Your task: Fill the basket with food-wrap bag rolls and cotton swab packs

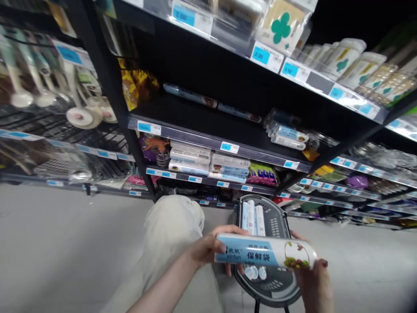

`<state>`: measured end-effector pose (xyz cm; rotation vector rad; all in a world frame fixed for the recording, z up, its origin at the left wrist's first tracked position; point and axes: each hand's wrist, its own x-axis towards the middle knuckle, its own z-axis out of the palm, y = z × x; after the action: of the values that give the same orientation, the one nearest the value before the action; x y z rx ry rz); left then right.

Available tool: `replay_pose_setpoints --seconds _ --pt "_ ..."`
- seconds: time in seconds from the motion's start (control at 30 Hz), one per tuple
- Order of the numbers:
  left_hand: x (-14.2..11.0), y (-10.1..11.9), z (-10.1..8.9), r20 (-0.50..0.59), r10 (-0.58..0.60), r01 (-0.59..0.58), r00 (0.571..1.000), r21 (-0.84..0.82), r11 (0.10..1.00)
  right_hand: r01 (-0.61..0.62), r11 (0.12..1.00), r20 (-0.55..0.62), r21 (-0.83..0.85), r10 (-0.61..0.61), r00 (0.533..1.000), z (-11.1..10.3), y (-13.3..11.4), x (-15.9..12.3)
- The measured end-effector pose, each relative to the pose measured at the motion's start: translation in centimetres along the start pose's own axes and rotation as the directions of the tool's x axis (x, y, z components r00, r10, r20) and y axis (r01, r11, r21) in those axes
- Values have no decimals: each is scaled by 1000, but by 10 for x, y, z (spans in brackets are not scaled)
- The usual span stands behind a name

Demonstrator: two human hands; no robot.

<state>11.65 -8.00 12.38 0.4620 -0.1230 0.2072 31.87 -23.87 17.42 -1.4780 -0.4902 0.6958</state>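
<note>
A roll of food storage bags (260, 252), white and blue with a fruit-basket picture, lies level across both my hands. My left hand (211, 248) grips its left end, thumb on top. At the other end my right hand (312, 271) is wrapped round it. Right below stands a dark grey shopping basket (276, 213) on the floor. Several similar rolls (252, 215) rest inside it, side by side along its left part; the held roll hides their middles.
A dark shelf (202, 117) in front bears long thin rolls (211, 102) and a small bundle of rolls (288, 134). Stacked white rolls (190, 156) fill part of the shelf below. Ladles (21, 93) hang at left. My knee (176, 217) is beside the basket.
</note>
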Motion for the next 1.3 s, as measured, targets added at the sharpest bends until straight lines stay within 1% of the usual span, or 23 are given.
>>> replay_pose_setpoints --seconds 0.03,0.07,0.1,0.13,0.17,0.2,0.23,0.27,0.3,0.43,0.53,0.6,0.7,0.87,1.03,1.23,1.3 --pt "0 -1 -1 -4 -4 4 1000 7 1000 -8 1000 5 27 8 1000 2 0 -4" --pt "1 -3 -2 -33 13 -13 999 16 1000 3 999 -20 45 -2 1000 4 0 -9" --pt "3 -4 -3 -90 54 -51 994 35 998 20 998 -55 58 -17 998 6 1 -13" --pt "4 -6 -4 -168 118 -108 979 68 992 37 997 -93 65 -31 995 8 3 -15" --pt "6 -7 -5 -252 192 -168 948 116 979 55 996 -124 64 -47 991 8 5 -17" --pt "7 -8 -5 -325 263 -216 909 173 961 71 996 -144 60 -62 988 7 8 -17" --pt "8 -8 -5 -375 318 -246 871 227 942 82 995 -155 53 -73 985 6 12 -16" --pt "9 -8 -4 -405 349 -254 845 271 929 86 995 -161 47 -78 984 4 16 -14" --pt "9 -7 -3 -420 360 -248 833 299 921 82 996 -162 47 -74 984 2 20 -12" --pt "9 -5 1 -458 350 -198 817 348 916 64 995 -119 75 -55 991 -6 31 -8" --pt "10 -5 0 -481 367 -199 796 365 910 80 995 -67 64 -76 995 -7 32 -14" --pt "11 -5 -2 -491 374 -203 787 365 908 65 997 -48 42 -63 997 -5 29 -19" --pt "12 -5 -3 -496 377 -205 782 365 908 34 998 -55 51 -31 998 1 24 -24" --pt "11 -3 -2 -501 396 -219 770 376 901 25 999 -83 43 -22 996 9 19 -24" --pt "12 -3 -3 -511 411 -235 755 374 897 13 999 -49 45 -11 999 5 19 -22" --pt "12 -4 -5 -512 416 -240 752 375 895 26 998 -45 59 -24 999 2 23 -19" --pt "12 -4 -5 -503 413 -244 759 368 897 36 998 -48 57 -34 998 1 24 -17"
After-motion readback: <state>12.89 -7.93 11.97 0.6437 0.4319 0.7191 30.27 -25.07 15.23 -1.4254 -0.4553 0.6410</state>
